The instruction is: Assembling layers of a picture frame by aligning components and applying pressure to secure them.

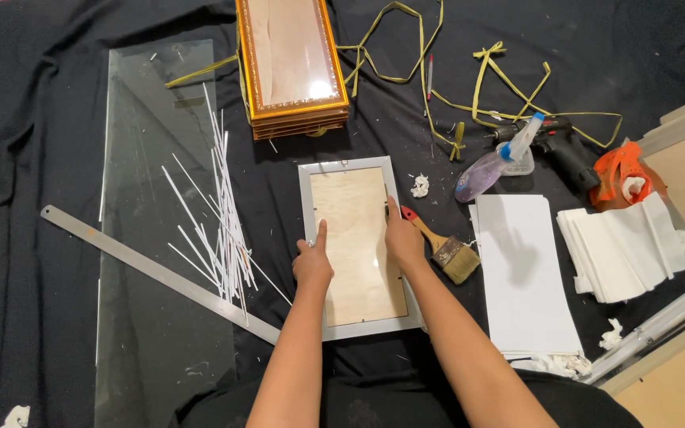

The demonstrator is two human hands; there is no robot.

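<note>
A glass sheet (148, 238) with white strips (220, 214) lies left. The left hand (313, 261) and right hand (403, 238) press, fingers extended, gripping nothing, on the silver frame (358, 246) lying centre; a paintbrush (445, 250) lies just right.

Silver-grey picture frame (356, 247) lying flat face down, pale wooden backing board showing, long side running away from the person, held between left hand (313, 261) and right hand (403, 238), fingertips pressing its side rails
</note>
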